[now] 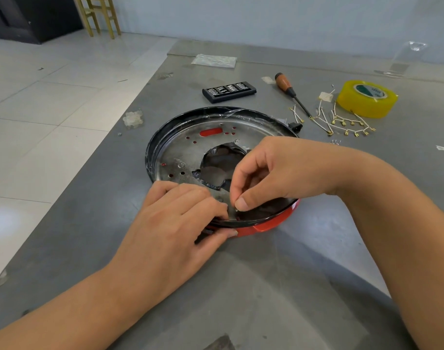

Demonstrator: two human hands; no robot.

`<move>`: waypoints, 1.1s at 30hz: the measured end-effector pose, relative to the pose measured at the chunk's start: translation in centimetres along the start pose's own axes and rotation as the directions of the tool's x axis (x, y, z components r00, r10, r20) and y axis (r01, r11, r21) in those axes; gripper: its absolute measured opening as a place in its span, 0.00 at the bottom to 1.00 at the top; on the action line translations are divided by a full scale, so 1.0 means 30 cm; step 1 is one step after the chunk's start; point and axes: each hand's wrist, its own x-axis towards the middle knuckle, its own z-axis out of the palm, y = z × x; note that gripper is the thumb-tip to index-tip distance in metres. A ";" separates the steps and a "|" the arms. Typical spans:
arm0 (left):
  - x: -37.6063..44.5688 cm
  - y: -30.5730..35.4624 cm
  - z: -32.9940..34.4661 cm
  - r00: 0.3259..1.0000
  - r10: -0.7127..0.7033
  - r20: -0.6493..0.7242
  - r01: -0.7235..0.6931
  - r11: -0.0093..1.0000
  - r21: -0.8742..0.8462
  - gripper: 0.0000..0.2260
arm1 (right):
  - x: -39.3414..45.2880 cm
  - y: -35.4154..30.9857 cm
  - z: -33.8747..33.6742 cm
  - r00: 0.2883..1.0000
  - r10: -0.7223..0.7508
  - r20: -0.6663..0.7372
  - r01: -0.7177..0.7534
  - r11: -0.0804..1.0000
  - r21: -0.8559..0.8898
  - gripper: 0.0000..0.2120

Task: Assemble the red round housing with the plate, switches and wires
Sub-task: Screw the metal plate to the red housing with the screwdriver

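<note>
Housing (266,224) gripped by left hand (180,223); right hand (274,173) pinches small part; wires (342,122) beyond.

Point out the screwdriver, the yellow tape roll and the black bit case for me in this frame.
screwdriver (283,82): head view, on its orange-brown wooden handle.
yellow tape roll (362,104): head view, on its near outer wall.
black bit case (228,92): head view, on the middle of its top face, among the bits.

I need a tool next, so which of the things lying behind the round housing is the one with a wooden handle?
The screwdriver, between the black bit case and the yellow tape roll; only it has an orange-brown wooden handle.
</note>
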 end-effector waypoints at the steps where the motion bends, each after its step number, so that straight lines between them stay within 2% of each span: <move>1: 0.000 0.000 0.001 1.000 0.000 -0.004 0.000 1.000 0.000 0.11 | -0.001 -0.001 -0.001 1.000 0.001 0.012 -0.001 1.000 -0.003 0.02; 5: -0.001 -0.001 0.002 1.000 -0.003 -0.006 0.003 1.000 0.006 0.11 | 0.003 -0.002 0.004 0.999 0.003 0.049 -0.004 1.000 0.017 0.02; 22: -0.002 -0.004 0.000 1.000 -0.003 0.011 0.003 1.000 0.020 0.12 | 0.019 -0.033 0.027 0.997 0.041 0.060 -0.033 0.992 -0.125 0.03; 33: -0.007 -0.009 0.007 1.000 -0.007 0.014 0.007 1.000 0.006 0.12 | 0.029 -0.029 0.023 0.993 0.059 0.098 -0.049 0.993 -0.104 0.04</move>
